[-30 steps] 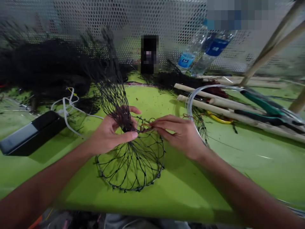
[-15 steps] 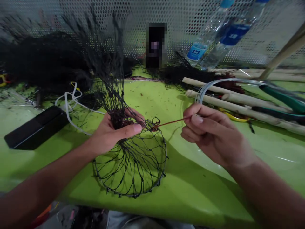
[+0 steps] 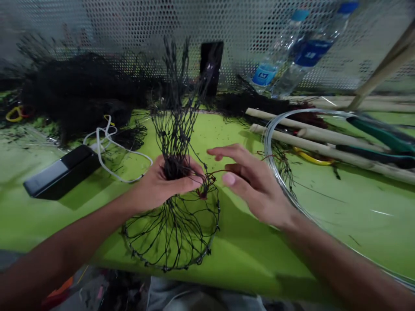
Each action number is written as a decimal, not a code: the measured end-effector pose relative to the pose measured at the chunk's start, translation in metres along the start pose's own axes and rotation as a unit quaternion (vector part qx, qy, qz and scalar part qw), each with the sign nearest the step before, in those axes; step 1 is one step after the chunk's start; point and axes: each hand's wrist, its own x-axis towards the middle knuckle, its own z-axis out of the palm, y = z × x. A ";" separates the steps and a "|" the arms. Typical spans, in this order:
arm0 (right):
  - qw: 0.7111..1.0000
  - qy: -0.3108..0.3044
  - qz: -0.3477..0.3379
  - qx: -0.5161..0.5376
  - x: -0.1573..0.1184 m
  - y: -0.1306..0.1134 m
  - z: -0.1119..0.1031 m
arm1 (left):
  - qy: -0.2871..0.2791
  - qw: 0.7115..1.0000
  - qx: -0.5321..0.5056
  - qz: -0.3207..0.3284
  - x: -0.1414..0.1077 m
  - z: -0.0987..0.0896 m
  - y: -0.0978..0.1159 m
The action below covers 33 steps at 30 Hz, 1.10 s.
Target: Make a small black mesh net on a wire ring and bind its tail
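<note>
My left hand is closed around the gathered middle of a black net, whose loose strands stand up above the fist. Below it the mesh fans out to a wire ring near the table's front edge. A thin dark red cord is tied at the net beside my left thumb and runs toward my right hand. The thumb and index finger of that hand are apart, close to the knot. Past the thumb the cord goes out of sight behind the fingers.
On the left lie a black power bank and a white cable. A coil of clear line, wooden sticks and green-handled pliers are at right. Plastic bottles and a black net pile stand behind.
My right hand has moved left toward the net, its pinch on the red cord now opened and the cord slack. My left hand still grips the net, its upper strands now more upright.
</note>
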 end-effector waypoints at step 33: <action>0.988 0.124 -0.080 0.049 -0.002 -0.028 -0.004 | 0.205 0.950 0.040 0.232 0.030 0.018 0.050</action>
